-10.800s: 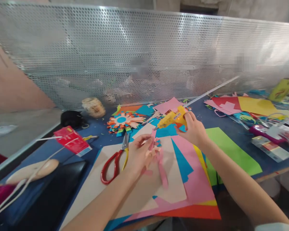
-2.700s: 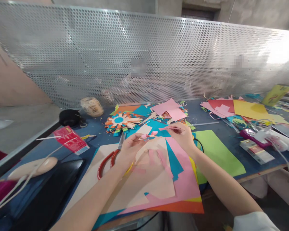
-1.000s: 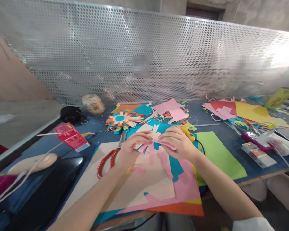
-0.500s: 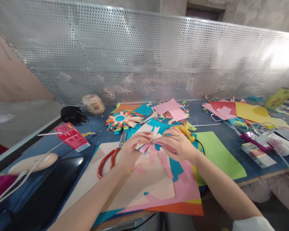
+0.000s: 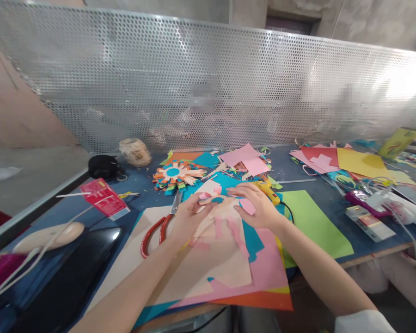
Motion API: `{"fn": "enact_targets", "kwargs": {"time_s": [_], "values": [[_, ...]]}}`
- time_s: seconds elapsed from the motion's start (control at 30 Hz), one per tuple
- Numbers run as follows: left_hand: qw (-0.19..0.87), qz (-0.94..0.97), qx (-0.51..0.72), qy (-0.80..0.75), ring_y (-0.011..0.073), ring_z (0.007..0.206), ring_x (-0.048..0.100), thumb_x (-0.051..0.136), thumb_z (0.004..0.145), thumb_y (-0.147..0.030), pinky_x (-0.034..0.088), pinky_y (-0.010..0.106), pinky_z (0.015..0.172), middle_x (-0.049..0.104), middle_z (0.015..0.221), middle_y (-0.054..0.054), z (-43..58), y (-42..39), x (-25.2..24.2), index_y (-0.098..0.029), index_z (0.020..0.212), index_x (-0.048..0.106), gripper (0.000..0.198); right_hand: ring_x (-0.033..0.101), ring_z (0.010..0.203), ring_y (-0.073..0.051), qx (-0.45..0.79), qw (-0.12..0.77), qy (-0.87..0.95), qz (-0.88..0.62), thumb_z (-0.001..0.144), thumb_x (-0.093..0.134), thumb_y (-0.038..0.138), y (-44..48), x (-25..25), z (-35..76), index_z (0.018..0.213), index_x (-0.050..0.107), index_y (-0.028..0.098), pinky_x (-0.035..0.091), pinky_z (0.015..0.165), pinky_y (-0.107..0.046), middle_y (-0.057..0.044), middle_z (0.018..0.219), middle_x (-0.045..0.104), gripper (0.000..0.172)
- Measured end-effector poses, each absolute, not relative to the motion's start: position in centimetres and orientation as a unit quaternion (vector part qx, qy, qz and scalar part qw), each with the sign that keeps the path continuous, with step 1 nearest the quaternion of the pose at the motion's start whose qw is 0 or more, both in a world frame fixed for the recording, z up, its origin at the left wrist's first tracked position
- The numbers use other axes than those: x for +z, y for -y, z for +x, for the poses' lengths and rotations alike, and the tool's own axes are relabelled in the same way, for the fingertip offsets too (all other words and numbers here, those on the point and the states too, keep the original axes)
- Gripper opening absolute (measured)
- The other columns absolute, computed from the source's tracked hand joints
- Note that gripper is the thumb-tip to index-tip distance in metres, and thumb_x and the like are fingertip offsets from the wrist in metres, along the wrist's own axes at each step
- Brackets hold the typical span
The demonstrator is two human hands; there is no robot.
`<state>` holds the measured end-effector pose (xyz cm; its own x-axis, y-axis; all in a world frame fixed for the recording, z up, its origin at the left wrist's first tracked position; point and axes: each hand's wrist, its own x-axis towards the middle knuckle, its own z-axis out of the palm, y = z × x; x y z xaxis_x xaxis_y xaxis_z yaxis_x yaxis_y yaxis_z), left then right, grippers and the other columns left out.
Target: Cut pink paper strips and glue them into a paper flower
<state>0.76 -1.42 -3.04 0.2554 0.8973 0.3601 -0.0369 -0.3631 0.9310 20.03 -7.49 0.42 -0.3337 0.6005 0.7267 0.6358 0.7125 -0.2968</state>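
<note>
My left hand (image 5: 191, 213) pinches a small paper flower (image 5: 217, 200) with pink, cream and teal pieces, held above the sheets. My right hand (image 5: 258, 203) is at the flower's far right side, fingers stretched out and thumb apart; whether a fingertip touches the paper I cannot tell. Below both hands lies a cream paper sheet (image 5: 208, 273) with pink strips on it. Red-handled scissors (image 5: 163, 226) rest beside my left hand, blades pointing away. Behind my right hand is a yellow glue gun (image 5: 268, 190). A larger layered paper flower (image 5: 174, 172) with a teal centre lies further back.
A perforated metal screen (image 5: 208, 83) stands along the back. To the left are a black phone (image 5: 65, 277), a pink-red packet (image 5: 104, 198) and a ball of twine (image 5: 135, 151). A green sheet (image 5: 315, 226) and paper scraps (image 5: 322, 159) lie to the right.
The small flower has been turned, so its pink petals no longer hang toward me and a teal piece shows. My right hand's fingers have spread apart from their pinch.
</note>
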Motion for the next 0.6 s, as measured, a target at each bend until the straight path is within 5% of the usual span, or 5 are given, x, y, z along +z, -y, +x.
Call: {"fn": "enact_targets", "kwargs": {"time_s": [0.17,0.33,0.6], "values": [[0.493,0.651,0.477,-0.324,0.0127,0.067,0.057,0.069,0.066,-0.03,0.046,0.024,0.064,0.062,0.07,0.001,0.9,1.1,-3.5,-0.016,0.073,0.062,0.017,0.058,0.098,-0.018,0.075,0.475,0.75,-0.454,0.08,0.055,0.024,7.2,0.2,19.8,0.115,0.047,0.024,0.047,0.085,-0.034,-0.007,0.108,0.061,0.036],[0.474,0.665,0.471,-0.334,0.0107,0.061,0.053,0.069,0.065,-0.031,0.044,0.022,0.06,0.056,0.065,-0.001,0.9,0.8,-3.9,-0.016,0.068,0.06,0.017,0.06,0.077,-0.016,0.139,0.484,0.694,-0.515,0.073,0.063,0.027,6.6,-0.2,19.8,0.115,0.044,0.024,0.049,0.074,-0.032,-0.002,0.087,0.063,0.047],[0.483,0.668,0.459,-0.331,0.0097,0.058,0.05,0.069,0.062,-0.03,0.042,0.021,0.056,0.052,0.061,-0.002,1.0,0.9,-3.6,-0.016,0.063,0.057,0.019,0.063,0.076,-0.015,0.243,0.541,0.641,-0.486,0.073,0.06,0.021,5.8,-0.8,19.8,0.112,0.044,0.023,0.05,0.068,-0.028,0.001,0.077,0.065,0.042]]}}
